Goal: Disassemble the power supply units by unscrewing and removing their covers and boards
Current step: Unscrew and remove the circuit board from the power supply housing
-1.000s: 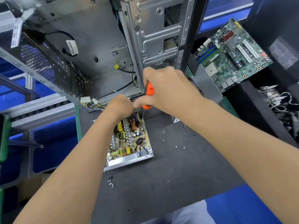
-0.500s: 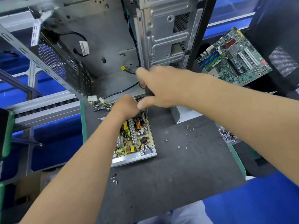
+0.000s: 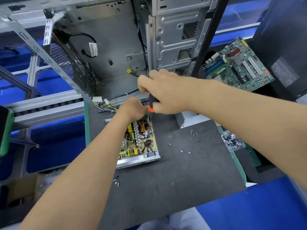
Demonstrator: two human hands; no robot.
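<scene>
1. Working on an opened power supply unit (image 3: pixel 139 143) lying near the middle of the dark mat (image 3: pixel 182 180), cover already off, circuit board (image 3: pixel 141 140) exposed and seemingly seated in its metal tray.
2. Gripping a black-and-orange screwdriver (image 3: pixel 152 103) with the right hand (image 3: pixel 166 92), fingers curled round the handle, tip pointing down at the far right corner of the board.
3. Resting the left hand (image 3: pixel 132 110) on the far end of the unit, just beside the screwdriver shaft; fingers hidden under the hand, so impossible to tell whether clamped on anything.
4. Judging progress: cover stage done for this unit, board screws probably being loosened now, board lift-out not yet done.
5. Lying scattered on the mat: loose screws (image 3: pixel 193 134) right of the unit, a few more (image 3: pixel 116 181) near its close edge.
6. Holding a heap of dark screws: a small clear container (image 3: pixel 232 143) at the mat's right edge.
7. Standing behind the unit: an open computer case (image 3: pixel 108 39), gutted apart from a few cables; lying to its right, a green motherboard (image 3: pixel 237 63).
</scene>
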